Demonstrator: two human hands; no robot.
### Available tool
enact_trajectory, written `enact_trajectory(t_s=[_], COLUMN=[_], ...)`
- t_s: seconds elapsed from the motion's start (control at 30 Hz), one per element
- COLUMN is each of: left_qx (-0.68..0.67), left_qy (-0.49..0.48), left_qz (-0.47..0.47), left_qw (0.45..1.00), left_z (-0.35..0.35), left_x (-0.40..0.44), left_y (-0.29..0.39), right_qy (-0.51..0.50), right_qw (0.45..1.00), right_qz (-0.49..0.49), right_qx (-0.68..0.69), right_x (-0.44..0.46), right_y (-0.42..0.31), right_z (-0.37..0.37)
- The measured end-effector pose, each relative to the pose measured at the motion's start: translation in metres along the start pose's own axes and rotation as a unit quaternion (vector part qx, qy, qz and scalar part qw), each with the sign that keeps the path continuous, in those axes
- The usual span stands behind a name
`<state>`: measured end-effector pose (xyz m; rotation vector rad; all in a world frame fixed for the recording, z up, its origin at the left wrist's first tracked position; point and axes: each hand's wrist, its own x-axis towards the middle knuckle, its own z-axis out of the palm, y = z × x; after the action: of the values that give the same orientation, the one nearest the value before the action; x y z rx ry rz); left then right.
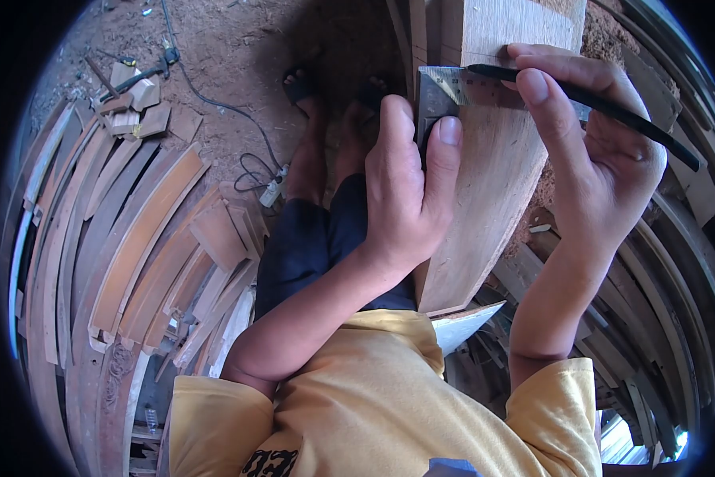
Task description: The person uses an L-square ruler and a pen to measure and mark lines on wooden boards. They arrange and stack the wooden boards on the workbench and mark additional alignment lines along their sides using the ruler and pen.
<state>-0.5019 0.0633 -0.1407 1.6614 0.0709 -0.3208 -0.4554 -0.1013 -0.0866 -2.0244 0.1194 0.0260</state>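
A pale wooden board (pixel 485 191) runs lengthwise in front of me, its near end close to my shirt. My left hand (pixel 411 179) is closed on a try square (pixel 449 83), its dark stock along the board's left edge. The square's marked metal blade lies across the board's top. My right hand (pixel 592 131) grips a long black pencil (pixel 632 119) between thumb and fingers. The pencil's tip points left and is at the blade's far edge; whether it touches the wood I cannot tell. Faint lines cross the board just beyond the blade.
Many curved-looking planks (pixel 143 238) are stacked at the left, and more timber (pixel 652 270) lies at the right. A hammer (pixel 147 75) rests by wood offcuts (pixel 139 111). A power cable (pixel 222 103) crosses the dirt floor to a white socket block (pixel 274 187).
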Motion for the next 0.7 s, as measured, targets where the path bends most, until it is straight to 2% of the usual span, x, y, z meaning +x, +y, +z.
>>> enact_trajectory(t_s=[0.27, 0.47, 0.57, 0.7], left_qx=[0.009, 0.033, 0.014, 0.037], left_qy=[0.004, -0.001, 0.030, 0.024], left_qz=[-0.002, -0.004, 0.027, -0.008], left_qw=[1.000, 0.999, 0.999, 0.999], left_z=[0.002, 0.001, 0.006, 0.004], left_x=[-0.001, -0.001, 0.000, -0.005], left_y=[0.004, 0.004, -0.001, 0.000], right_qy=[-0.006, 0.037, 0.022, 0.010], right_qw=[1.000, 0.991, 0.987, 0.995], right_qz=[-0.005, -0.023, -0.125, -0.027], right_qx=[-0.010, -0.123, -0.100, -0.096], right_x=[0.002, 0.000, 0.004, 0.001], right_y=[-0.001, -0.009, -0.009, -0.012], right_z=[-0.003, 0.006, 0.019, 0.012])
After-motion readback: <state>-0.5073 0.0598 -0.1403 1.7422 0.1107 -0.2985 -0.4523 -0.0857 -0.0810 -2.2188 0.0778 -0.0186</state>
